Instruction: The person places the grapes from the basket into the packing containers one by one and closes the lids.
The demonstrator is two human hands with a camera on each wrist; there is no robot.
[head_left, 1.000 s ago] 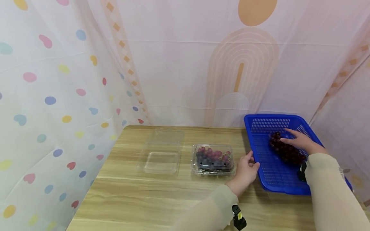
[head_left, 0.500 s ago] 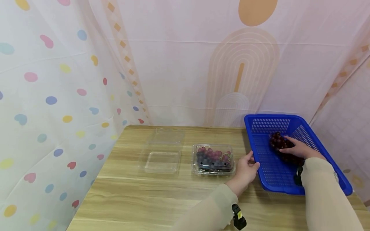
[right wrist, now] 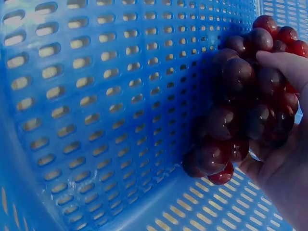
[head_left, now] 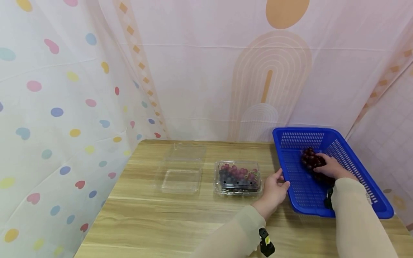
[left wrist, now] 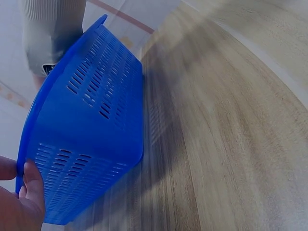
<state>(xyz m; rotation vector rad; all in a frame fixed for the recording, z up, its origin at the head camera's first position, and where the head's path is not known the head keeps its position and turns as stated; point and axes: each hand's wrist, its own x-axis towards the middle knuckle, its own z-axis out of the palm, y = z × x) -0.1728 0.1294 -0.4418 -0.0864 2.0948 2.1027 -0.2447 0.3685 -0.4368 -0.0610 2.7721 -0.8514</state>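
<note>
A bunch of dark red grapes point(head_left: 310, 161) lies in the blue basket point(head_left: 301, 209) at the right. My right hand point(head_left: 332, 167) curls round the bunch from its right side; in the right wrist view, the thumb of that hand point(right wrist: 284, 144) lies across the grapes point(right wrist: 236, 125), with other fingers beneath them. My left hand point(head_left: 274, 191) pinches the basket's left rim, and the left wrist view shows this hand point(left wrist: 24, 202) with thumb and a finger on either side of the rim of the basket point(left wrist: 72, 110).
Left of the basket, a clear plastic box point(head_left: 238, 193) with red and dark grapes stands on the wooden table point(head_left: 155, 222). Farther left lies an open clear plastic box point(head_left: 180, 182) with its lid folded back. A patterned curtain point(head_left: 200, 89) hangs behind the table.
My right hand has closed round the grapes, its forearm shifting left. The left hand has stayed on the basket rim.
</note>
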